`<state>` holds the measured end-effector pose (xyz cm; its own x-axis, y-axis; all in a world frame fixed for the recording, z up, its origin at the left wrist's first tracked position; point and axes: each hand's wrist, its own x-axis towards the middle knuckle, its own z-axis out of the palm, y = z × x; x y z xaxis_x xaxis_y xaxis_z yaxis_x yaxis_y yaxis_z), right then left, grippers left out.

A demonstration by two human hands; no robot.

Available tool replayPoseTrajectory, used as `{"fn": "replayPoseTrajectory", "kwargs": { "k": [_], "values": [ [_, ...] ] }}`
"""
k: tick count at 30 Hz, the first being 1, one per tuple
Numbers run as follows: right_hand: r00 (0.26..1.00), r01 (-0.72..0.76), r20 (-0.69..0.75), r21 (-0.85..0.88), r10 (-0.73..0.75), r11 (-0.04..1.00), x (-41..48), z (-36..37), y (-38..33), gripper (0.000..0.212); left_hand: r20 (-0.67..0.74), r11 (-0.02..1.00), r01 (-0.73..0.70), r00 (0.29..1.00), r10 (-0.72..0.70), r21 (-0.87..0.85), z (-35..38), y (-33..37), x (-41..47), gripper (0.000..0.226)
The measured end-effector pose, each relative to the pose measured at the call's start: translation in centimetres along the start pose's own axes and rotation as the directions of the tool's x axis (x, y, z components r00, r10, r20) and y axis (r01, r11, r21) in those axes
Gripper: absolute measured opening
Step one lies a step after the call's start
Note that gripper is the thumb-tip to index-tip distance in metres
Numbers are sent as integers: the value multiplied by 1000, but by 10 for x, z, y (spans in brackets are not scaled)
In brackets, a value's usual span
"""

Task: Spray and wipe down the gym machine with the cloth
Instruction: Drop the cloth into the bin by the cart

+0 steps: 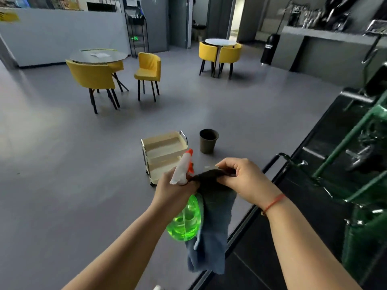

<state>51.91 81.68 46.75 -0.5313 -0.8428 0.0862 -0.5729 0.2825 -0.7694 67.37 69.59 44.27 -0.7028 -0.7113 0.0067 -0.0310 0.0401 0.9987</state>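
Observation:
My left hand (173, 190) grips the neck of a green spray bottle (185, 220) with a white and orange trigger head, and also pinches one top corner of a dark grey cloth (213, 222). My right hand (243, 177) pinches the cloth's other top corner, so the cloth hangs down between both hands. The green-framed gym machine (343, 151) stands at the right on a black floor mat, apart from both hands.
A small cream tiered cart (164, 154) and a dark bucket (208, 141) stand on the grey floor just beyond my hands. Farther off are yellow chairs (92, 77) around two round tables, a black punching bag (270, 48) and a grey counter at the right.

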Motion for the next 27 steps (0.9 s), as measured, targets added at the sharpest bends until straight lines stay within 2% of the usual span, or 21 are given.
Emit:
{"fn": "replayPoseTrajectory", "kwargs": {
  "k": [3,5,8,10,14,18,21,25,27],
  "values": [
    [987,-103,-134,-111,88,988,58,-9,13,20,102,999,-14,995,10,42,-9,-6,77,16],
    [965,-155,-233,-136,120,979,93,-12,18,13,177,997,-41,984,30,62,-12,-2,125,25],
    [934,-166,-338,-129,114,978,139,-16,20,14,267,997,-36,963,17,67,-11,-1,187,44],
    [907,-130,-410,-55,97,990,167,-21,23,16,269,1000,-16,963,10,19,-11,0,220,43],
    [816,-95,-538,236,211,967,239,-31,36,26,178,998,39,983,-30,-49,-8,-1,297,46],
    [808,-34,-533,381,250,924,320,-44,64,31,109,996,52,993,-44,-68,8,-11,377,46],
    [851,-45,-457,429,259,902,385,-58,93,23,39,992,61,998,-57,-108,25,-19,439,62],
    [904,-105,-335,428,265,898,474,-85,131,15,-57,988,83,994,-92,-132,52,-24,522,39],
    [922,-97,-307,410,237,907,514,-102,147,9,-74,989,86,993,-95,-119,64,-26,562,48]
  ]
}}
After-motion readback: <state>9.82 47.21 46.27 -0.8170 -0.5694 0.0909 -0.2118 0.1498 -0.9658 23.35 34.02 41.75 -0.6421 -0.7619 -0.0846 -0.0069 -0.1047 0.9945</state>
